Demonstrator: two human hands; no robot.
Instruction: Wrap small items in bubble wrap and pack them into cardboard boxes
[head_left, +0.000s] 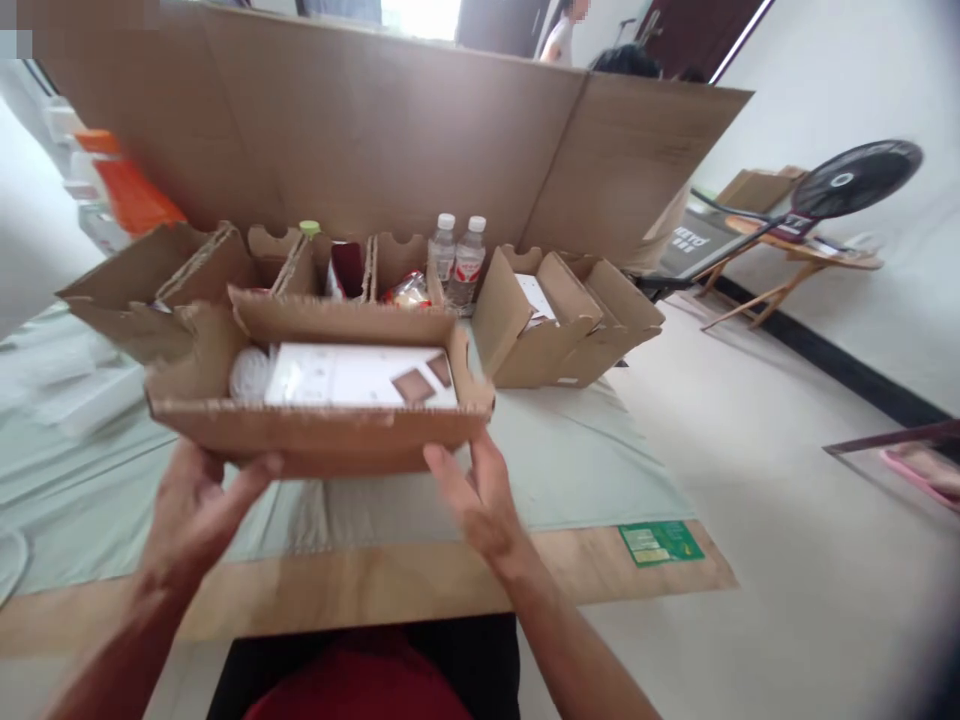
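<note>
Between my two hands I hold an open cardboard box, raised over the cloth-covered table. Inside it lies a white box with brown diamond shapes at its right end. Left of that sits a clear, round ribbed thing, too blurred to name. My left hand grips the lower left of the cardboard box, its thumb on the front. At the lower right corner, my right hand holds the same box, thumb also on the front; the other fingers are partly hidden.
Behind stand several cardboard bins with goods in them, and two water bottles. A tall cardboard sheet closes off the back. Clear plastic packaging lies left. A green card is at the wooden front edge. A fan stands far right.
</note>
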